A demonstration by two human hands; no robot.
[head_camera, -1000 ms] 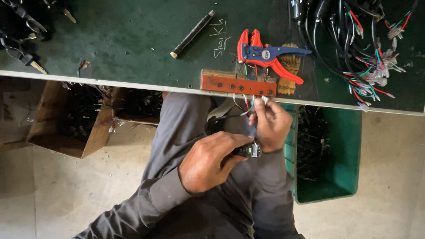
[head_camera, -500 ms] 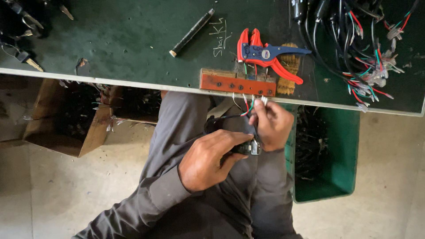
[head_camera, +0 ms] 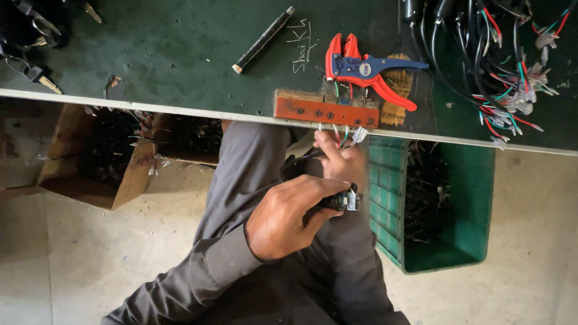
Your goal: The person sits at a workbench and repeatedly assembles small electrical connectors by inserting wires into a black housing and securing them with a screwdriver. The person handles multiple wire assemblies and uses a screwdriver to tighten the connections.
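Note:
My left hand (head_camera: 289,216) is closed around a small black switch part (head_camera: 344,201) with a metal end, held over my lap. Just above it, my right hand (head_camera: 340,161) pinches thin coloured wires (head_camera: 349,135) with white connector tips, which run up from the part. The wires end just below the table edge, under a red wooden block (head_camera: 325,111) fixed at the edge of the dark green table (head_camera: 180,54). A red and blue wire stripper (head_camera: 361,66) lies on the table behind the block.
A black pen (head_camera: 262,39) lies on the table. A tangle of black and coloured wire harnesses (head_camera: 500,60) fills the table's right end. A green crate (head_camera: 457,241) of black parts stands at my right, a cardboard box (head_camera: 102,162) at my left.
Both hands keep their hold and stay almost in place. My right fingers have shifted slightly on the wires.

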